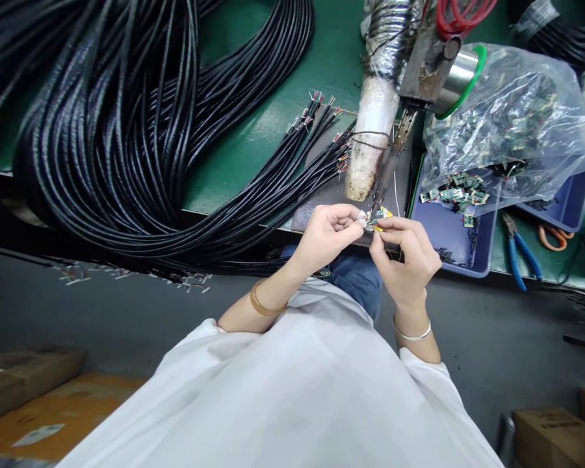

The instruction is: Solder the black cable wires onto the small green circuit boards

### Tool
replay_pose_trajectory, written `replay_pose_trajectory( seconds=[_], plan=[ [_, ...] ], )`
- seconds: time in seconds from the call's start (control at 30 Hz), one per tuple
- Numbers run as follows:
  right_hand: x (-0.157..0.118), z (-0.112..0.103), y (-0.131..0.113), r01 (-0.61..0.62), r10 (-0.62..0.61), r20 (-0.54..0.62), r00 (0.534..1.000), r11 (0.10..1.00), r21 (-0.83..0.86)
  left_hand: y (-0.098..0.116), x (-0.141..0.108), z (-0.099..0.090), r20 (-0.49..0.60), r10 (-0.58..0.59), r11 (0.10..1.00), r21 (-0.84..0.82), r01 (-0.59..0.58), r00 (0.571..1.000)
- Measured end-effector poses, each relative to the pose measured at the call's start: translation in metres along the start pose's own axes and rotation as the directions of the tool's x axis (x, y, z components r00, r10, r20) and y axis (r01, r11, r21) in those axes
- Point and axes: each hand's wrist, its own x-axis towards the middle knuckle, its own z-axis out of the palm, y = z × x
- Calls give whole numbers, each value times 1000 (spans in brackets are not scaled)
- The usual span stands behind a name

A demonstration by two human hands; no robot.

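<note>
My left hand (329, 231) is closed in a pinch at the table's front edge; something whitish shows at its fingertips, too small to make out. Facing it, my right hand (405, 253) pinches a small green circuit board (373, 221), with bits of yellow by the fingertips. The fingertips of both hands nearly meet. Just above them comes down the tip of a soldering iron (389, 159), held in a metal stand. Beside the iron, the open end of a wrapped duct (366, 149) points down toward my hands. Fingers partly hide the small parts.
Black cables (127, 162) with stripped coloured ends lie in a big bundle to the left. On the right are a blue tray (482, 250), a plastic bag of circuit boards (526, 117), blue-handled pliers (519, 253) and orange-handled scissors (556, 237). A solder spool (461, 81) sits behind the iron.
</note>
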Motion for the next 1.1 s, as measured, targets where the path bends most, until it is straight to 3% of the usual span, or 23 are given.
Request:
replay_pose_trajectory(
  seconds=[0.2,0.33,0.47,0.57,0.67,0.73,0.87,0.97,1.1],
  plan=[
    [-3,-1,1,3,-4,52,999,1000,16,-5,-1,-6,52,-23,999,39,21,998],
    [-1,-6,1,-146,146,-17,989,989,-4,-5,-7,-3,99,-3,997,81,-5,995],
    [-2,-10,-1,-326,321,69,945,941,93,-3,-14,0,128,32,994,96,-44,991],
    [-8,-11,-2,-406,402,66,913,885,228,0,-18,-1,64,48,999,10,-49,997],
    [-15,-11,-3,-510,475,187,860,795,329,3,-22,-5,43,1,997,-71,2,999],
    [-18,-12,-4,-536,494,209,844,791,295,4,-24,-8,79,-52,994,-94,60,995],
    [-22,-16,-11,-354,352,38,935,929,110,3,-27,-8,116,-86,987,-123,101,989],
    [-26,-16,-15,-183,183,97,978,983,-7,0,-28,-7,121,-65,989,-128,80,991],
    [-34,-14,-14,13,12,163,987,988,-153,-3,-26,-9,117,-65,987,-139,81,991]
  ],
)
